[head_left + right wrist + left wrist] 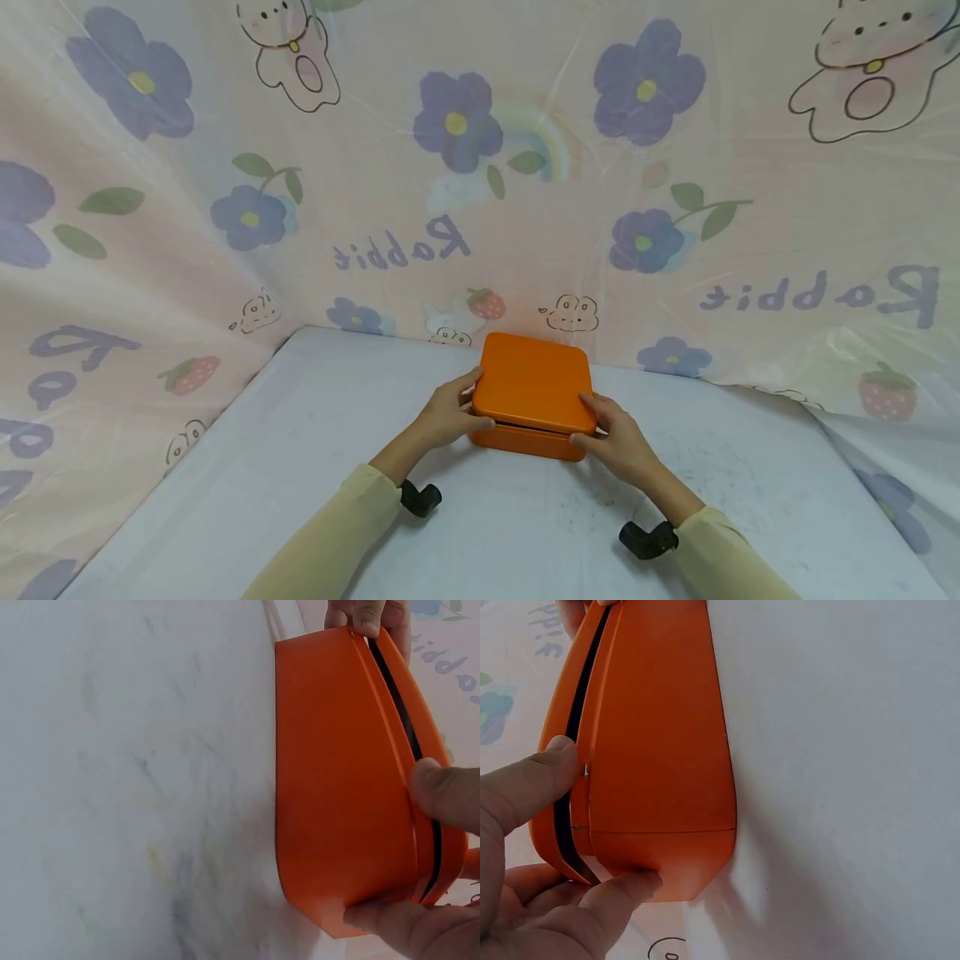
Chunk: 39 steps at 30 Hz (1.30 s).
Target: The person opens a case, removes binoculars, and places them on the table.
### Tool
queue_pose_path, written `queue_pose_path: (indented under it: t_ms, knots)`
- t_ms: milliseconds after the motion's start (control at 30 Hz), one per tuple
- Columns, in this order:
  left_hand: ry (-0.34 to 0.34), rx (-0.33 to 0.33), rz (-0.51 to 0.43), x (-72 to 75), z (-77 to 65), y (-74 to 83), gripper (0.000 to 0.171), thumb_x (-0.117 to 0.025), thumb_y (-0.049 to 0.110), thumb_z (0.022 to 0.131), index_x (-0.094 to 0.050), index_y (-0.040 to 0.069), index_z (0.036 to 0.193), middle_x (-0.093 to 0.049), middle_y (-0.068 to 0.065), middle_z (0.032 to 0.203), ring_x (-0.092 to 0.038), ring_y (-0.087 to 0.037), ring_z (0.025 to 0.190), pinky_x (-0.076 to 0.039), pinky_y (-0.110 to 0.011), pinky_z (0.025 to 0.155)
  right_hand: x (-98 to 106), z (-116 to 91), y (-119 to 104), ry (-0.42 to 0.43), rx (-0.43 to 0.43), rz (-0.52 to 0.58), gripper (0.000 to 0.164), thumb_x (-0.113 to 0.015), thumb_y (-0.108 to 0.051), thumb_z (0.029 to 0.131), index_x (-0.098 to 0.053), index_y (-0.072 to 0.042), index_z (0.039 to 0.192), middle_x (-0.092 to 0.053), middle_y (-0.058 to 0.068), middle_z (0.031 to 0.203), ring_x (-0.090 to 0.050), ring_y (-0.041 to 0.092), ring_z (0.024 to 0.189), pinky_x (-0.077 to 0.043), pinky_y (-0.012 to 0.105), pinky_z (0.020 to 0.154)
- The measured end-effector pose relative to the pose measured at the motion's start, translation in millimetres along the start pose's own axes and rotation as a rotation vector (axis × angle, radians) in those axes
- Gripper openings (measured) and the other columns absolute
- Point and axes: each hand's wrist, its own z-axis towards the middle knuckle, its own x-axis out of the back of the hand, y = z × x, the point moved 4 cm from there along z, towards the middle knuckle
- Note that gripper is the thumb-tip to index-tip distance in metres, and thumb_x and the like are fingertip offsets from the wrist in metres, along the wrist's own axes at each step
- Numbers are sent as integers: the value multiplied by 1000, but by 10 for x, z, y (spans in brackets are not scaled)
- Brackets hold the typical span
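Note:
A square orange box [531, 440] stands on the white table, near the back wall. Its lid [534, 379] lies on top, with a dark gap along the front edge between lid and body. My left hand [447, 412] grips the left side; in the left wrist view its thumb [536, 780] is at the gap and a finger presses the side wall. At the opposite side my right hand [617, 437] holds the box the same way, its thumb [448, 796] across the gap in the right wrist view. The other fingers are partly hidden behind the box.
The white table [300, 483] has faint smudges on its right half. A patterned curtain [525, 208] with flowers and rabbits hangs behind and along the sides. Black wrist mounts [422, 498] sit by both sleeve cuffs.

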Motion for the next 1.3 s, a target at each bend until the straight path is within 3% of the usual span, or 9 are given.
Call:
queue_pose_path:
  t_ms: [967, 1300]
  knots:
    - [48, 10, 25, -9, -26, -9, 94, -84, 19, 74, -31, 15, 152, -35, -6, 156, -41, -31, 139, -45, -41, 105, 11, -11, -18, 25, -29, 45, 72, -72, -10, 85, -35, 3, 146, -31, 27, 152, -44, 44, 132, -44, 48, 102]
    - [61, -28, 53, -9, -43, -8, 92, -83, 21, 75, -32, 14, 151, -36, -5, 155, -37, -27, 142, -41, -44, 109, 27, -14, -48, 41, -40, 9, 72, -73, -14, 85, -37, 1, 146, -31, 23, 154, -32, 42, 140, -39, 58, 106]
